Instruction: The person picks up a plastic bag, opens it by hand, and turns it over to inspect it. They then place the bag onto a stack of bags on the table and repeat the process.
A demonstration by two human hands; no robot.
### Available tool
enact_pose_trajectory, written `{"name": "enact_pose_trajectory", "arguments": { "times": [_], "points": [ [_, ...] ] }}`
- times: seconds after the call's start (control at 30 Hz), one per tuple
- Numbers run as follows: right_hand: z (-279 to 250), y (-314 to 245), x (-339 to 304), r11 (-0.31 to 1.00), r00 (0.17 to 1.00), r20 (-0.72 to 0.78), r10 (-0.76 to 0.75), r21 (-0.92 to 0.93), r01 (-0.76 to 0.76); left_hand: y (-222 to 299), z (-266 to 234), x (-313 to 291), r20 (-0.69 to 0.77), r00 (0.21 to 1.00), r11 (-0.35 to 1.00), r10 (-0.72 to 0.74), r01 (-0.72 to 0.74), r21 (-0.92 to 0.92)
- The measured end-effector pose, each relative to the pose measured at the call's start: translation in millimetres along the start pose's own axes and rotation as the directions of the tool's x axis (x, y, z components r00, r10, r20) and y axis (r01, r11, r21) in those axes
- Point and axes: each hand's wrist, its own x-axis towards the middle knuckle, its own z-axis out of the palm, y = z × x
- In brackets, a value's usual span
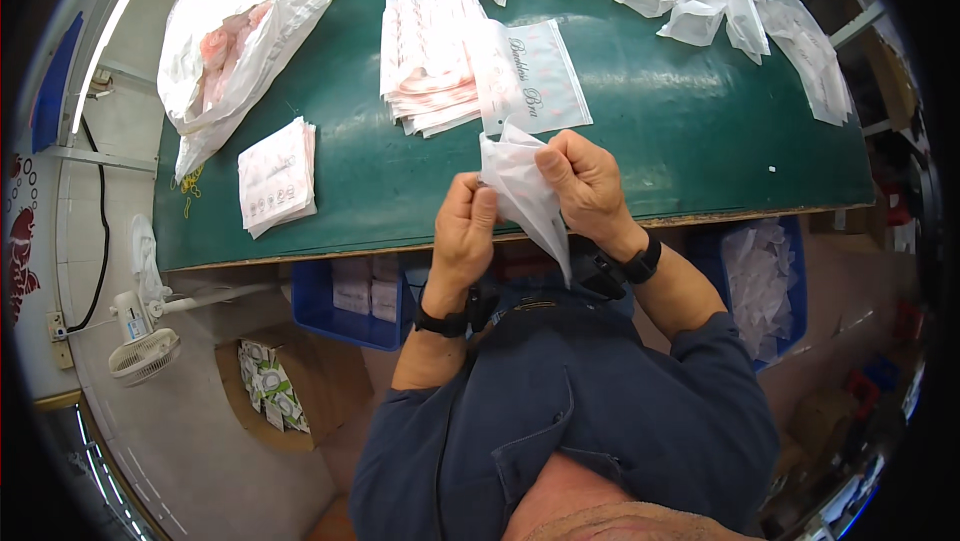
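A whitish, translucent plastic bag (527, 191) is stretched between my two hands at the table's near edge. My left hand (466, 228) pinches its left side between thumb and fingers. On the other side, my right hand (582, 181) grips the bag's upper right edge, thumb on top. The bag's lower corner hangs toward my lap, and whether anything is inside cannot be made out. Just beyond my hands lies a flat printed zip bag (552, 81), partly over a thick stack of pink-patterned bags (425, 66).
The green table (360, 181) bears a smaller stack of printed cards or bags (277, 181), a large white sack (290, 1) with pink things inside, and several filled translucent bags (690, 6) at the back. Below stand blue bins (350, 339), a cardboard box (330, 391) and a fan (145, 353).
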Motion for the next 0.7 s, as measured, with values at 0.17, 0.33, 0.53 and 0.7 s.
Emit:
{"name": "enact_pose_trajectory", "arguments": {
  "times": [0.17,0.33,0.53,0.7],
  "points": [
    [15,12,-13,0.992,0.993,0.113,0.033,0.118,-0.046,-9,-5,5,-0.081,0.996,0.999,-0.031,0.028,-0.042],
    [20,7,-6,0.995,0.995,0.066,-0.078,0.059,0.074,0,16,6,-0.204,0.979,0.968,-0.027,-0.026,-0.251],
    [6,10,6,0.983,0.991,0.081,-0.11,-0.139,0.121,-1,7,4,-0.244,0.966,0.977,-0.081,0.029,-0.211],
    [7,17,2,0.997,0.993,0.087,0.075,-0.003,-0.075,-11,-13,8,-0.289,0.956,0.987,0.048,-0.091,-0.135]
  ]
}}
